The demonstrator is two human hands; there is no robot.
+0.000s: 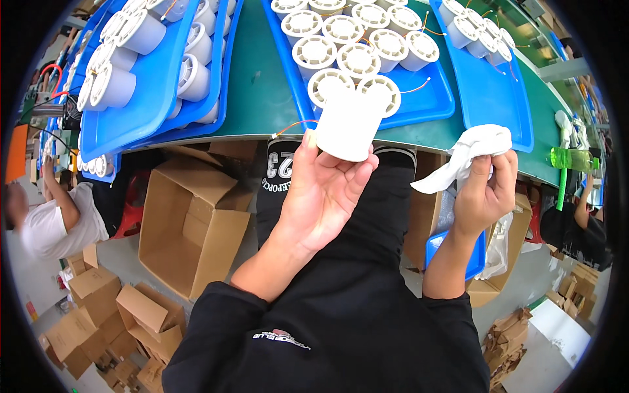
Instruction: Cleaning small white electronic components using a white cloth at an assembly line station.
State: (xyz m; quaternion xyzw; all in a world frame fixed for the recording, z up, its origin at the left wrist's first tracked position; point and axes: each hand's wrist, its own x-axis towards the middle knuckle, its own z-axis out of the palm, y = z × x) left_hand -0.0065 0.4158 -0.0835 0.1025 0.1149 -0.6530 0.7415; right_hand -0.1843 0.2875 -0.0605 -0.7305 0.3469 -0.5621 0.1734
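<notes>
My left hand (pixel 325 187) grips a white plastic cylindrical housing (pixel 352 124) from below, its side turned up toward me and a thin red-yellow wire sticking out to its left. Off to the right, my right hand (pixel 486 187) pinches a crumpled white cloth (pixel 478 152), whose loose corner hangs toward the housing without touching it. Just beyond the held housing lies a blue tray (pixel 429 98) with rows of similar white housings (pixel 359 60), slotted round ends up and thin wires trailing from some.
Stacked blue trays (pixel 147 124) of housings stand on the green table (pixel 259 78) at left; another blue tray (pixel 501 98) is at right. An open cardboard box (pixel 190 226) sits below the table edge. A green bottle (pixel 571 159) is far right. A person in a white shirt (pixel 62 219) sits far left.
</notes>
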